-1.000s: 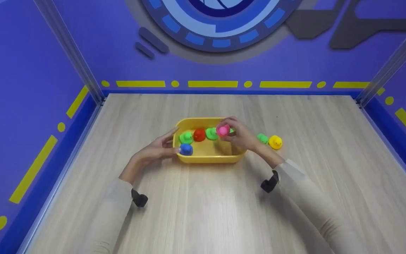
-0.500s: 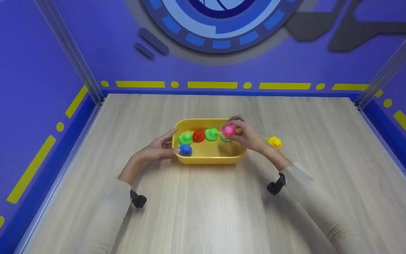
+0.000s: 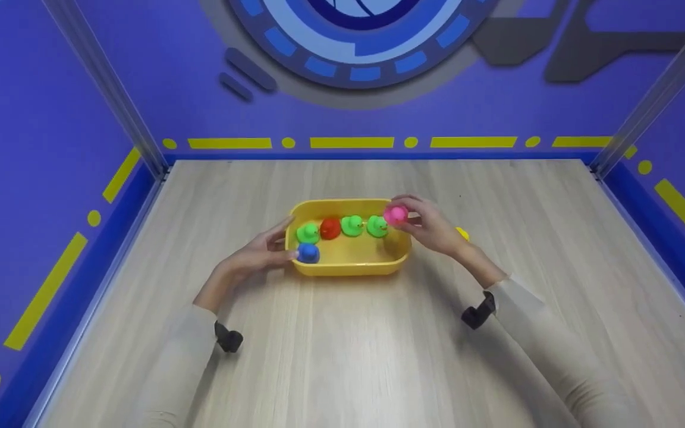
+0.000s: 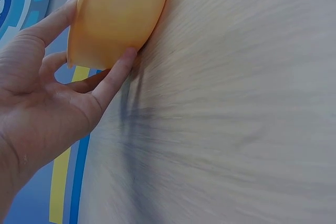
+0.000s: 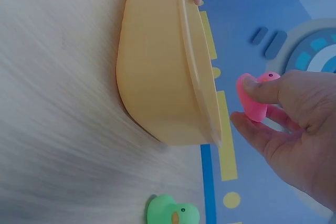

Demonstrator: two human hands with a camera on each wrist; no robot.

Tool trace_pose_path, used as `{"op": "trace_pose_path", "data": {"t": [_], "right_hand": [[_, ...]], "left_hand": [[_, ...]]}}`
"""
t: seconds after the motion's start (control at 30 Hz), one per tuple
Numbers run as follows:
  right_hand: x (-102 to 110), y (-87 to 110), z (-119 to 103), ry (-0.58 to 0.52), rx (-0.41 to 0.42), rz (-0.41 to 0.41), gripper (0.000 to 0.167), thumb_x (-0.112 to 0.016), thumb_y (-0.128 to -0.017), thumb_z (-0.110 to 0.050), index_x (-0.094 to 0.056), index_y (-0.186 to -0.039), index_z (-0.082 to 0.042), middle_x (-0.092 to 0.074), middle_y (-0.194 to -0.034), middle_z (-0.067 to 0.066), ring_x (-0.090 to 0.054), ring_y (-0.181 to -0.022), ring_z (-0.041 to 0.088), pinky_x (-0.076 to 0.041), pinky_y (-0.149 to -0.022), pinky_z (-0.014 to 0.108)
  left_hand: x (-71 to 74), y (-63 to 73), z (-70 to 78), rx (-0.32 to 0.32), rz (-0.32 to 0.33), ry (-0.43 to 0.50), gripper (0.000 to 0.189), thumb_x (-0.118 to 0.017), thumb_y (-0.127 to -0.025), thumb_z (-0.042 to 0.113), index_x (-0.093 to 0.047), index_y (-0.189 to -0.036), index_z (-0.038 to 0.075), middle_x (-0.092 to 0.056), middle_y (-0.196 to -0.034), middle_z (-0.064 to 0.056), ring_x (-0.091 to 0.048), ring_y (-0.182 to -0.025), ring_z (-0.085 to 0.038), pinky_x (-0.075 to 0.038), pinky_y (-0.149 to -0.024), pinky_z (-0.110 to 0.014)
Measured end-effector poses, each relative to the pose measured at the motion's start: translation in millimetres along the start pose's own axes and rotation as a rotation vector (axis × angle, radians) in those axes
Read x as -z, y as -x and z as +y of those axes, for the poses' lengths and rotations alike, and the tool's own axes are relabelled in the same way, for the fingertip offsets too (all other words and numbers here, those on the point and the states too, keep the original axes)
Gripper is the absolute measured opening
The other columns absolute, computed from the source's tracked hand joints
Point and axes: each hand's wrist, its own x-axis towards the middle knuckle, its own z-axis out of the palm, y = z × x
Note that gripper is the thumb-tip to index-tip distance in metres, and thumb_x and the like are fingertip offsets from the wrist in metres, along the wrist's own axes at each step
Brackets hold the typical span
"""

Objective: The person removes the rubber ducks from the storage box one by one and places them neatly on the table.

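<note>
My left hand (image 3: 257, 249) holds the left end of a yellow tub (image 3: 351, 270), its thumb at the rim by the blue duck (image 3: 308, 253). In the left wrist view, the fingers spread over the tub's outer wall (image 4: 121, 19). My right hand (image 3: 437, 232) pinches a pink rubber duck (image 3: 396, 215) between thumb and fingers, raised over the tub's back right corner. In the right wrist view the pink duck (image 5: 253, 98) appears higher than the rim. Along the tub's back wall sit a red duck (image 3: 330, 228) and green ducks (image 3: 352, 225).
A yellow duck (image 3: 462, 233) on the wooden table (image 3: 342, 356) is mostly hidden behind my right wrist. Beside the tub, a green duck (image 5: 170, 211) lies on the table in the right wrist view. Blue-purple panels (image 3: 330, 119) wall the table in at the back and sides.
My right hand has moved right with the pink duck, uncovering the rightmost green duck in the tub. My left hand has stayed on the tub's left end.
</note>
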Motion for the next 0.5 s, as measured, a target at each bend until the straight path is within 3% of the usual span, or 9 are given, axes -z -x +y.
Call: {"op": "trace_pose_path", "data": {"t": [0.2,0.5], "right_hand": [[10,10.2,1,-0.011,-0.034,0.0,0.038,-0.073,-0.089,0.006,-0.066,-0.126,0.004,-0.057,-0.137,0.026,-0.06,-0.124,0.041,-0.058,-0.097,0.047],[44,33.2,11,0.068,-0.084,0.047,0.037,-0.072,-0.091,0.004,-0.067,-0.127,0.001,-0.057,-0.135,0.021,-0.06,-0.123,0.036,-0.056,-0.1,0.049]], "left_hand": [[0.1,2.4,0.1,0.053,0.01,0.007,0.094,-0.075,-0.093,0.022,-0.015,-0.165,0.034,-0.024,-0.169,-0.011,-0.039,-0.15,-0.033,-0.045,-0.117,-0.042],[-1.5,-1.3,2.8,0.054,0.014,-0.052,0.096,-0.078,-0.091,0.031,-0.016,-0.164,0.037,-0.027,-0.167,-0.01,-0.031,-0.153,-0.033,-0.04,-0.12,-0.05]]}}
